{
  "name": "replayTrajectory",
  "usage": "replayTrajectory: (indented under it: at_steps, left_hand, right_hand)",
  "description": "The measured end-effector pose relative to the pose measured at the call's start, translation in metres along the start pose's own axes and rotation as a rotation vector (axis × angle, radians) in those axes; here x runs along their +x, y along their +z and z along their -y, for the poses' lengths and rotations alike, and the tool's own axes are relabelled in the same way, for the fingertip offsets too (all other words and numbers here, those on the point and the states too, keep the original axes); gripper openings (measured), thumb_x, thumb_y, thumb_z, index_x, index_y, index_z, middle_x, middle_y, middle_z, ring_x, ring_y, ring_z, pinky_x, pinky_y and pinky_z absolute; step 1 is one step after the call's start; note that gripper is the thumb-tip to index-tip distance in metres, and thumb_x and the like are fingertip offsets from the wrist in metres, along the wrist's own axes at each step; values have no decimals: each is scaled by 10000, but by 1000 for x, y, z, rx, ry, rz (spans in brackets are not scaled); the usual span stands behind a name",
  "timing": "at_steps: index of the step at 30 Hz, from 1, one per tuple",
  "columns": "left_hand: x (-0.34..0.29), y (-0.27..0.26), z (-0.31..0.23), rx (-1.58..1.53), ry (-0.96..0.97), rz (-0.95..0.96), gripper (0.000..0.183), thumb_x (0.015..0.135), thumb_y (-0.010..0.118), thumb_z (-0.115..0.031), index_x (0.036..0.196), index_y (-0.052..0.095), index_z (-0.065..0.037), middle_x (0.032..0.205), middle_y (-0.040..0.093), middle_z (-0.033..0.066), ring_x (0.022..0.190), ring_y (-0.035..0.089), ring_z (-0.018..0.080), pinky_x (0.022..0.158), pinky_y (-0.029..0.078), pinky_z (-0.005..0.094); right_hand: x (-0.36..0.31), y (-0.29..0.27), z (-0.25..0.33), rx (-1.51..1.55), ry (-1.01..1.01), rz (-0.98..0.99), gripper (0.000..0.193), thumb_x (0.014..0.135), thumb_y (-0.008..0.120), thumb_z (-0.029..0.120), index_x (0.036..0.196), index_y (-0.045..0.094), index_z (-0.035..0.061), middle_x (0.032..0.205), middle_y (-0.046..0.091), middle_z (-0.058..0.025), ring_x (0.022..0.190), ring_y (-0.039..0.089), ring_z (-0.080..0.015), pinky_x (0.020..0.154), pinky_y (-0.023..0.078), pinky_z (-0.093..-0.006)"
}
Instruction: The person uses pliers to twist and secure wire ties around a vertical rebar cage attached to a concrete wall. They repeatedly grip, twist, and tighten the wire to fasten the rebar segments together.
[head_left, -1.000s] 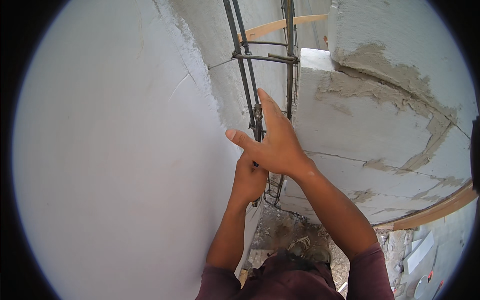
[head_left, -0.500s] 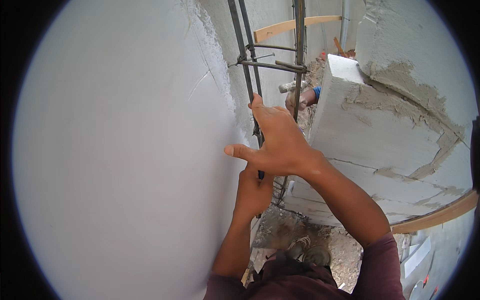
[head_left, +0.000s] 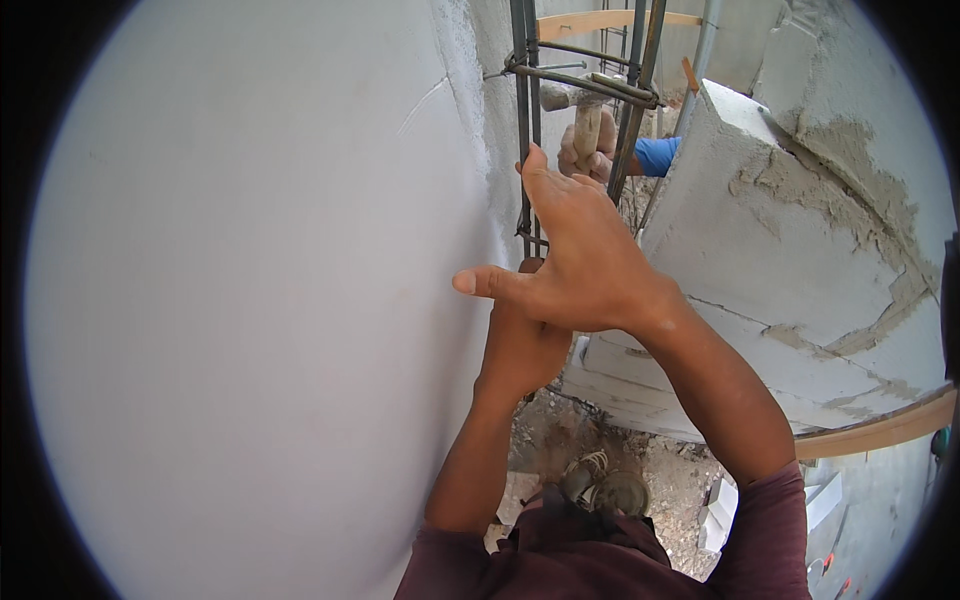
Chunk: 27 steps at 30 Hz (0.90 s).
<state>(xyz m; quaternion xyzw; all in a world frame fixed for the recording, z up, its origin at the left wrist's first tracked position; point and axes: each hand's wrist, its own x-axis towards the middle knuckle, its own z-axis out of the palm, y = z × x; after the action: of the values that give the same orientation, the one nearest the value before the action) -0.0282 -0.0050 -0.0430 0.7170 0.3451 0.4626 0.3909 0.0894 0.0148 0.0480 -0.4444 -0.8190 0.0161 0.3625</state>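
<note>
My right hand (head_left: 590,250) reaches up beside the upright steel rebars (head_left: 527,100), its thumb spread left toward the white wall (head_left: 260,300) and its fingers stretched along the bars. Behind and below it, my left hand (head_left: 530,345) is closed. Most of its fingers are hidden, and I cannot make out what it grips; a small dark end pokes out below the palm. A tie bar (head_left: 580,82) links the rebars near the top. Beyond them, another person's gloved hand (head_left: 587,150) with a blue sleeve holds a hammer (head_left: 588,125) upright.
At the right stands a white block wall (head_left: 790,240) with rough mortar joints. A wooden board (head_left: 880,425) runs along its lower edge, and another wooden strip (head_left: 620,20) crosses behind the rebars. Rubble ground (head_left: 665,480) and white block pieces (head_left: 717,515) lie below.
The view has shifted, so the rebars stand further right and higher. My left hand has moved up under the right one. The other person's hand and hammer show more fully.
</note>
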Motion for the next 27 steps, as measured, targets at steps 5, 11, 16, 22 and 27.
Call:
replayTrajectory:
  at_steps: [5,11,16,22,27]
  left_hand:
    - [-2,10,0,-64,-115,89,201,996,565,-70,1167,586,32,1037,636,104,924,577,180,815,487,361]
    - [-44,28,-6,-57,-294,-88,255,1000,629,-192,1138,603,22,797,648,92,687,586,176,648,463,337]
    - [-83,28,-13,-113,-447,-138,261,989,672,-215,1094,608,15,806,623,15,738,514,80,670,429,259]
    - [-73,55,-4,-86,-246,-249,229,921,744,-160,921,582,2,685,565,-11,623,459,51,551,393,248]
    - [-53,68,41,-56,39,-259,331,869,755,-57,1130,588,61,854,608,69,790,609,193,732,503,274]
  right_hand:
    - [3,-7,3,-38,30,65,1135,715,781,705,1154,470,-294,1008,619,-373,1034,635,-481,1041,412,-565]
    - [4,-2,10,28,75,115,1266,713,803,668,1285,331,-358,1186,548,-470,1191,576,-531,1069,457,-479]
    - [6,1,20,66,102,143,1310,724,795,665,1338,259,-362,1288,475,-501,1263,529,-537,1102,436,-469]
    - [-4,-13,8,9,113,102,1379,734,751,735,1368,199,-358,1326,430,-526,1313,468,-575,1133,410,-473]
    - [-9,-5,10,219,177,161,1347,719,827,522,1433,47,-312,1421,337,-506,1371,411,-527,1163,364,-435]
